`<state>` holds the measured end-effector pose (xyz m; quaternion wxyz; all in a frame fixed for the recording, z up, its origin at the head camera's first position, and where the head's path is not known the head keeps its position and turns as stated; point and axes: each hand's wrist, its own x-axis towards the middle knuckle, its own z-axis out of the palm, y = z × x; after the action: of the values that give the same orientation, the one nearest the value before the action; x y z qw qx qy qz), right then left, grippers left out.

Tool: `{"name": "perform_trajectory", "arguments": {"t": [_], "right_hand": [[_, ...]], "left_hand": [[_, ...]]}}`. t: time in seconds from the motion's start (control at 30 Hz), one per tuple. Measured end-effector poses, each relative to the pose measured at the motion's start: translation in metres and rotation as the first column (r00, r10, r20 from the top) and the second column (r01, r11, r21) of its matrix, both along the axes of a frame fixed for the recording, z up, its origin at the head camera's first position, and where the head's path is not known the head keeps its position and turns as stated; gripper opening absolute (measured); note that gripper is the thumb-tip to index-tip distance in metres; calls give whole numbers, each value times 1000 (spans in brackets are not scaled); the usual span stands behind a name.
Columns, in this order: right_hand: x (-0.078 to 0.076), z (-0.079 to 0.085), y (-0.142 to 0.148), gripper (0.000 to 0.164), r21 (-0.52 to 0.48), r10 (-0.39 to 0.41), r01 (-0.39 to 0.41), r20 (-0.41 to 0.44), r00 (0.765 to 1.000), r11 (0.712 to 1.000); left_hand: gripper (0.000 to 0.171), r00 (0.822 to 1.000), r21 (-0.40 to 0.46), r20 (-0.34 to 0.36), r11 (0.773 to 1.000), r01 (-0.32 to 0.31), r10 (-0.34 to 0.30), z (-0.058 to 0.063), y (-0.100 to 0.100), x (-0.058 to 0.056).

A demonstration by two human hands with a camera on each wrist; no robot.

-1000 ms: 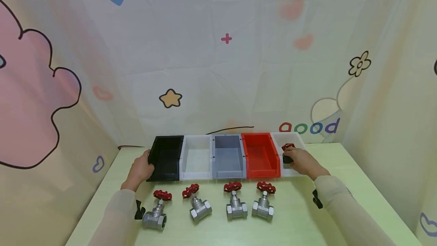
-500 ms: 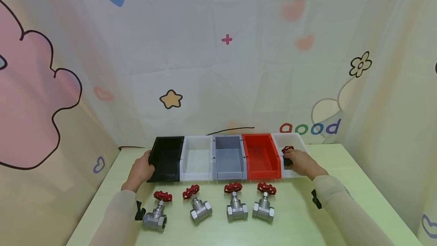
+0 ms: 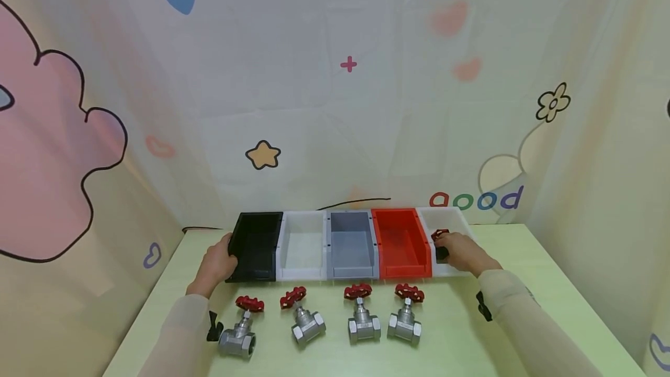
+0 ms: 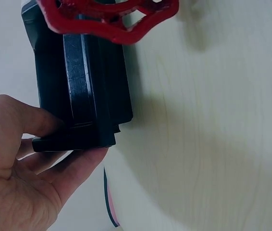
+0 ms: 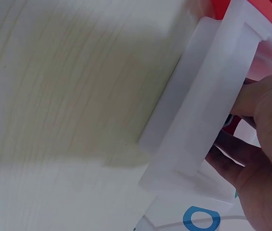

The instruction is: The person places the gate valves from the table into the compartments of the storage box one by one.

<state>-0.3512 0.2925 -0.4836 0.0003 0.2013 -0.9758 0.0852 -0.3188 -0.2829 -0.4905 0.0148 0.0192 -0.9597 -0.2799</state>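
My left hand (image 3: 214,263) grips the side wall of the black bin (image 3: 255,246) at the row's left end; in the left wrist view the thumb lies inside the wall and the fingers (image 4: 80,171) outside. Down in the white bin (image 3: 451,219) at the right end, my right hand (image 3: 462,252) holds a valve by its red handwheel (image 3: 439,234). Fingers and bin front hide most of that valve; a bit of red (image 5: 232,126) shows between the fingers in the right wrist view.
Between the end bins stand another white bin (image 3: 302,243), a grey bin (image 3: 350,243) and a red bin (image 3: 400,243). Several metal valves with red handwheels, such as the leftmost valve (image 3: 238,339), lie in a row before them. A printed curtain (image 3: 335,103) hangs behind the table.
My right hand and the handwheel have sunk slightly toward the front of the right white bin. The left hand keeps its grip; the whole view has shifted down a little.
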Motion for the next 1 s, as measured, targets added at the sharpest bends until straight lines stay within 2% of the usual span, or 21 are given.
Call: {"name": "perform_trajectory", "arguments": {"t": [0.27, 0.7, 1.0], "right_hand": [[-3, -1, 1, 32, 13, -33, 33, 18, 999, 999], [-6, -3, 1, 31, 31, -66, 65, 37, 997, 997], [0, 1, 1, 35, 8, -73, 73, 42, 996, 997]], "left_hand": [[64, 1000, -10, -5, 1000, 6, -7, 3, 1, 2], [62, 999, -26, -33, 1000, 14, -15, 0, 0, 2], [62, 1000, -11, -24, 1000, 13, -13, 0, -1, 1]]}}
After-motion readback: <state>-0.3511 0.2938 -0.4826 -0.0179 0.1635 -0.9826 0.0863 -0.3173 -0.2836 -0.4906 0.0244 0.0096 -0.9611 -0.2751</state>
